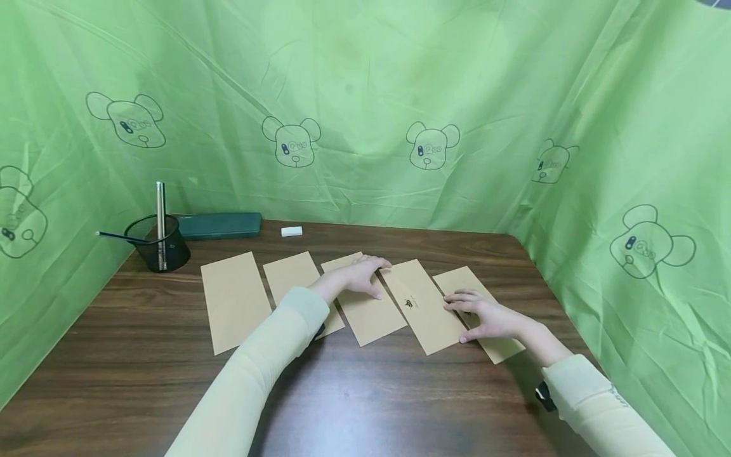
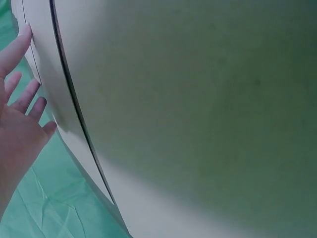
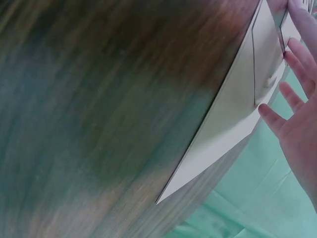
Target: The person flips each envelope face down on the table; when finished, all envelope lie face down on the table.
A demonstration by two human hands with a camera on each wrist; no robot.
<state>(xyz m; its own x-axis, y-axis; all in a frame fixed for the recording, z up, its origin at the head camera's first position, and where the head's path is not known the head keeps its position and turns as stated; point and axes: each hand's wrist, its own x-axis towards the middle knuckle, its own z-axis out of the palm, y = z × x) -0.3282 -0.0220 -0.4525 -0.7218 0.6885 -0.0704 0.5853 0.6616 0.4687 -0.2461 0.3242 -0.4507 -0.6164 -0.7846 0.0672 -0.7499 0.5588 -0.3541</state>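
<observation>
Several tan kraft paper envelopes lie in a fanned row on the table. My left hand (image 1: 361, 275) rests over the middle envelope (image 1: 371, 317), its fingertips at that envelope's upper right edge. Beside it lies an envelope (image 1: 425, 324) with a small dark crown-like print. My right hand (image 1: 490, 318) spreads over the rightmost envelope (image 1: 502, 348), the fingertips at the border with the crown-printed one. In the left wrist view the fingers of the left hand (image 2: 22, 116) are spread. The right wrist view shows the right hand (image 3: 301, 116) with fingers extended along the envelopes (image 3: 213, 134).
Two more envelopes lie to the left, the outermost one (image 1: 237, 304) apart from the hands. Behind them are a black mesh pen cup (image 1: 171, 254), a dark green case (image 1: 223, 225) and a white eraser (image 1: 291, 231). A green curtain (image 1: 354, 82) surrounds the brown wooden table (image 1: 365, 406).
</observation>
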